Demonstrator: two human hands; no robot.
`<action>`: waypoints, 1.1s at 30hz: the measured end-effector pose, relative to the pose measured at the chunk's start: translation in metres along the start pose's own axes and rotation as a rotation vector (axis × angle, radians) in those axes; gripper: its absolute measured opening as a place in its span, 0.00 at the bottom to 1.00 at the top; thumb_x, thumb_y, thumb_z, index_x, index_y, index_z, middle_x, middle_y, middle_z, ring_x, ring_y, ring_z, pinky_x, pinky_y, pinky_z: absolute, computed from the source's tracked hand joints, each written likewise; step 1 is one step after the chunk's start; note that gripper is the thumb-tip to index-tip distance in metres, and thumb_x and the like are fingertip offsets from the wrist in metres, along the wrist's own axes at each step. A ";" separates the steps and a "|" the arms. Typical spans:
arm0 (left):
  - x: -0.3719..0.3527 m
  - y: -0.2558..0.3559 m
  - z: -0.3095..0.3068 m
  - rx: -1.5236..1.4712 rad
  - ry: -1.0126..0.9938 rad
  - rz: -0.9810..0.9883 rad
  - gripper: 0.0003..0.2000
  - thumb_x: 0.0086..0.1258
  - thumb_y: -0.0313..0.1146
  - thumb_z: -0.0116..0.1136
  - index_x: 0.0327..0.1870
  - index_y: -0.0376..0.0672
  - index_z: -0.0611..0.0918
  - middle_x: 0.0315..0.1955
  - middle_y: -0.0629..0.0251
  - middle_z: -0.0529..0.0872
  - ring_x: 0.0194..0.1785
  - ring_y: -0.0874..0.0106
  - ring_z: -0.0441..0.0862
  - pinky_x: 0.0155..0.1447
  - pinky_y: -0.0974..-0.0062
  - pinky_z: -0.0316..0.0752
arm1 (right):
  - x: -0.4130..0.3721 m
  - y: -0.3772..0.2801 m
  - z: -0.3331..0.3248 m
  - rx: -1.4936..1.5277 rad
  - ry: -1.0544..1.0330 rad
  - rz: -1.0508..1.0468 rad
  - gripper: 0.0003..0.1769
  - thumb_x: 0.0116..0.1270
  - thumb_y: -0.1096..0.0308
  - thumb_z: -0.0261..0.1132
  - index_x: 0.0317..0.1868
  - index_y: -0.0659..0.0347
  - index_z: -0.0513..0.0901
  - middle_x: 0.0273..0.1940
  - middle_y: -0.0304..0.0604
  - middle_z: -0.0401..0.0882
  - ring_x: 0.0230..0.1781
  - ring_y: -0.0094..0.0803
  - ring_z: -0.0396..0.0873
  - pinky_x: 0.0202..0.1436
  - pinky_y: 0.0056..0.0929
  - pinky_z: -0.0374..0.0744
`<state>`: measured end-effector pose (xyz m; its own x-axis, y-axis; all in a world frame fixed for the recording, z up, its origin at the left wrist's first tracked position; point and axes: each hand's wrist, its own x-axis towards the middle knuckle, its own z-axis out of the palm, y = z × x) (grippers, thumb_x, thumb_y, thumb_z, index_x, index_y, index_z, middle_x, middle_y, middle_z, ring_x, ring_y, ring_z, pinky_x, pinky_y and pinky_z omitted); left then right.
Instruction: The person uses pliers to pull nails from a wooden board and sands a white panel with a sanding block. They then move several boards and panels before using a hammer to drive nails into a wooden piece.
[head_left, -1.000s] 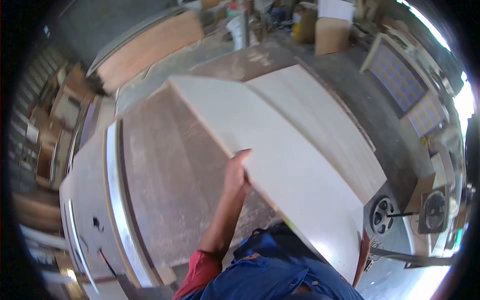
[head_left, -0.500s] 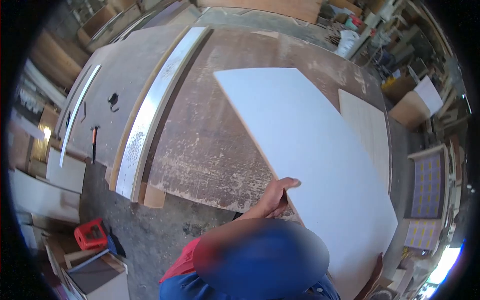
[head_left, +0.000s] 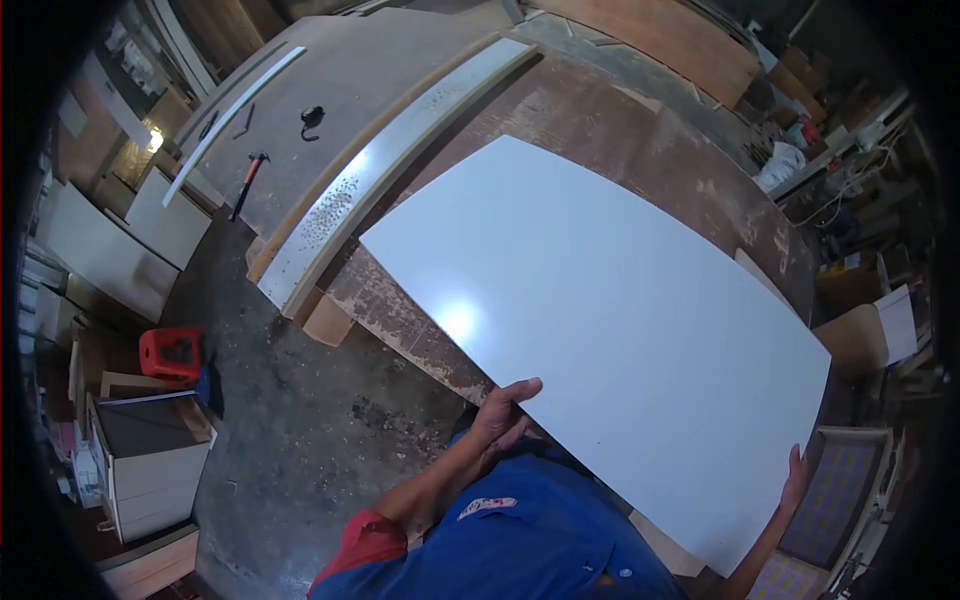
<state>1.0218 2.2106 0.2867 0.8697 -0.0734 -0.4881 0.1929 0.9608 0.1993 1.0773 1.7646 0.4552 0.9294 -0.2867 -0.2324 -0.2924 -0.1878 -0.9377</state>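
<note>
A large white board [head_left: 610, 320] fills the middle of the view, held up in front of my body over the near part of the workbench. My left hand [head_left: 503, 412] grips its near long edge, thumb on top and the other fingers mostly underneath. At the board's right short edge, my right hand [head_left: 793, 480] is wrapped round the rim, with its fingertips partly hidden. Light glares off the white face near the left corner. Beneath the board, a paler panel [head_left: 765, 272] on the workbench shows only as a strip past the far edge.
The brown workbench [head_left: 560, 105] is scuffed. Along it lies a long metal-faced strip [head_left: 390, 150] with small bits scattered on it. Further left are a hammer [head_left: 249, 186], a tape measure [head_left: 313, 118] and a thin white strip [head_left: 235, 120]. A red stool [head_left: 170, 354] stands on the floor.
The white board has turned and come leftward and nearer, now covering more of the workbench and most of the paler panel. Both hands keep hold of it. My view has shifted too.
</note>
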 end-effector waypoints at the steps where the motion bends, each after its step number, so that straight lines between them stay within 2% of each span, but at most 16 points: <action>1: 0.006 0.003 -0.005 0.006 0.003 0.008 0.25 0.64 0.26 0.60 0.60 0.29 0.67 0.54 0.49 0.75 0.60 0.59 0.75 0.67 0.62 0.71 | 0.015 0.002 0.002 -0.020 -0.014 -0.013 0.36 0.72 0.51 0.55 0.70 0.69 0.61 0.69 0.53 0.62 0.70 0.40 0.61 0.74 0.35 0.57; 15: 0.069 0.092 -0.061 0.037 0.186 0.059 0.18 0.65 0.28 0.57 0.56 0.32 0.73 0.48 0.53 0.80 0.53 0.61 0.79 0.60 0.61 0.77 | 0.134 0.042 0.102 -0.204 -0.075 -0.093 0.36 0.69 0.54 0.62 0.68 0.72 0.64 0.65 0.51 0.68 0.67 0.38 0.65 0.72 0.33 0.59; 16: 0.075 0.105 -0.063 0.056 0.221 0.154 0.18 0.66 0.29 0.56 0.55 0.33 0.73 0.47 0.53 0.80 0.52 0.60 0.79 0.59 0.60 0.77 | 0.137 0.049 0.115 -0.211 -0.069 -0.106 0.37 0.69 0.54 0.63 0.67 0.72 0.65 0.64 0.51 0.69 0.67 0.38 0.65 0.72 0.33 0.60; 17: 0.084 0.117 -0.063 0.085 0.243 0.238 0.17 0.67 0.30 0.55 0.55 0.33 0.73 0.47 0.54 0.80 0.52 0.60 0.80 0.58 0.60 0.78 | 0.138 0.050 0.141 -0.178 -0.042 -0.203 0.32 0.68 0.55 0.64 0.63 0.71 0.70 0.58 0.48 0.75 0.59 0.35 0.72 0.67 0.32 0.66; 18: 0.094 0.132 -0.072 0.066 0.199 0.265 0.17 0.68 0.31 0.55 0.55 0.34 0.74 0.48 0.54 0.80 0.52 0.59 0.80 0.58 0.59 0.78 | 0.164 0.093 0.137 -0.141 -0.043 -0.185 0.31 0.67 0.56 0.65 0.63 0.70 0.71 0.58 0.47 0.75 0.58 0.34 0.73 0.66 0.31 0.67; 19: 0.104 0.144 -0.081 0.048 0.156 0.279 0.17 0.69 0.33 0.54 0.55 0.35 0.74 0.48 0.54 0.80 0.52 0.59 0.79 0.58 0.59 0.78 | 0.161 0.090 0.163 -0.113 -0.073 -0.172 0.33 0.66 0.55 0.66 0.62 0.71 0.72 0.58 0.48 0.75 0.59 0.34 0.73 0.66 0.32 0.68; 20: 0.104 0.151 -0.076 0.278 0.111 0.383 0.19 0.67 0.32 0.57 0.57 0.36 0.74 0.49 0.54 0.80 0.54 0.59 0.78 0.58 0.60 0.77 | 0.164 0.096 0.186 -0.123 -0.078 -0.140 0.35 0.64 0.53 0.67 0.62 0.72 0.71 0.58 0.48 0.75 0.59 0.33 0.73 0.65 0.32 0.69; 21: 0.101 0.155 -0.075 0.503 0.038 0.488 0.21 0.64 0.30 0.61 0.59 0.38 0.74 0.50 0.55 0.80 0.55 0.59 0.77 0.58 0.60 0.77 | 0.183 0.142 0.203 -0.202 0.087 -0.041 0.39 0.61 0.50 0.68 0.63 0.72 0.70 0.58 0.50 0.75 0.59 0.34 0.73 0.64 0.33 0.70; 22: 0.103 0.150 -0.079 0.217 0.122 0.393 0.22 0.64 0.33 0.61 0.58 0.38 0.74 0.51 0.54 0.80 0.56 0.59 0.76 0.60 0.59 0.75 | 0.146 0.096 0.238 -0.195 0.134 0.067 0.43 0.60 0.48 0.69 0.65 0.73 0.68 0.59 0.53 0.74 0.60 0.36 0.72 0.64 0.33 0.69; 23: 0.106 0.146 -0.083 -0.066 0.227 0.300 0.22 0.64 0.35 0.61 0.58 0.38 0.74 0.52 0.53 0.80 0.57 0.60 0.75 0.61 0.59 0.74 | 0.157 0.125 0.245 0.084 -0.029 0.011 0.43 0.58 0.47 0.70 0.63 0.73 0.69 0.57 0.54 0.76 0.58 0.37 0.74 0.61 0.33 0.71; 24: 0.110 0.140 -0.099 -0.017 0.208 0.239 0.22 0.64 0.35 0.61 0.58 0.38 0.74 0.52 0.53 0.80 0.57 0.60 0.75 0.61 0.59 0.74 | 0.155 0.148 0.261 0.178 0.202 0.157 0.39 0.58 0.49 0.71 0.60 0.71 0.72 0.52 0.49 0.79 0.51 0.35 0.78 0.55 0.30 0.75; 26: 0.120 0.128 -0.145 0.046 0.365 0.274 0.23 0.74 0.48 0.47 0.61 0.40 0.73 0.59 0.58 0.75 0.62 0.58 0.71 0.65 0.53 0.69 | 0.129 0.138 0.275 0.414 0.036 0.233 0.34 0.60 0.48 0.69 0.58 0.65 0.76 0.49 0.46 0.80 0.49 0.32 0.77 0.53 0.32 0.75; 27: 0.117 0.124 -0.151 0.089 0.350 0.241 0.23 0.74 0.48 0.47 0.61 0.40 0.73 0.59 0.58 0.75 0.62 0.58 0.71 0.65 0.53 0.69 | 0.130 0.165 0.282 0.478 0.040 0.258 0.32 0.63 0.49 0.67 0.58 0.65 0.76 0.50 0.47 0.79 0.52 0.32 0.75 0.54 0.34 0.74; 29: 0.112 0.115 -0.157 0.545 0.091 0.442 0.24 0.75 0.50 0.45 0.62 0.41 0.72 0.60 0.59 0.74 0.61 0.59 0.71 0.65 0.54 0.70 | 0.122 0.191 0.287 0.659 -0.048 0.361 0.31 0.65 0.50 0.65 0.59 0.65 0.75 0.54 0.46 0.78 0.56 0.33 0.74 0.57 0.34 0.73; 31: 0.108 0.112 -0.130 0.605 0.159 0.448 0.24 0.75 0.49 0.46 0.63 0.41 0.71 0.60 0.59 0.75 0.61 0.59 0.71 0.64 0.55 0.71 | 0.099 0.189 0.282 0.670 -0.048 0.429 0.33 0.65 0.48 0.65 0.61 0.64 0.74 0.57 0.47 0.76 0.59 0.33 0.72 0.60 0.34 0.71; 33: 0.111 0.112 -0.132 0.774 -0.024 0.463 0.24 0.74 0.49 0.48 0.64 0.42 0.71 0.60 0.60 0.75 0.61 0.59 0.71 0.63 0.55 0.71 | 0.073 0.206 0.279 0.668 -0.067 0.500 0.35 0.65 0.47 0.64 0.63 0.64 0.72 0.60 0.47 0.74 0.62 0.34 0.71 0.64 0.34 0.69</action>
<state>1.0800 2.3454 0.1428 0.9439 0.2624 -0.2005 0.0653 0.4469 0.8922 1.1475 1.9673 0.1726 0.7429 -0.1280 -0.6570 -0.4988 0.5487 -0.6709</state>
